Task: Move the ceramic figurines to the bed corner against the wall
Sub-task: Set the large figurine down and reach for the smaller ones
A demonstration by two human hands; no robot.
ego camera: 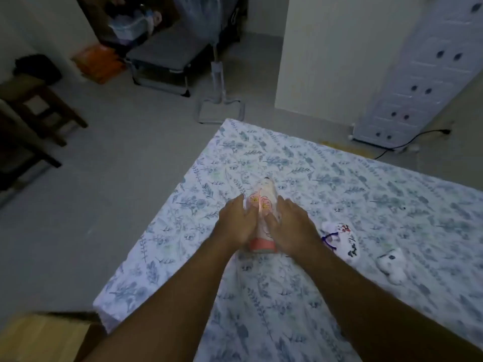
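Observation:
A tall white ceramic figurine [262,205] with pink flowers and a pink base lies on the floral bed sheet [339,184]. My left hand [235,223] grips its left side and my right hand [290,228] grips its right side, thumbs on top. To the right, a second white figurine [342,239] with red, black and purple markings lies on the sheet. Further right rests a small white figurine [393,265]. My hands hide the middle of the tall figurine.
The bed's far corner [230,124] points toward a white stand base [222,111] on the grey floor. A cream wall [334,61] and a white perforated panel [423,74] stand behind the bed. A folding cot [167,58] and dark wooden furniture [31,111] are at left.

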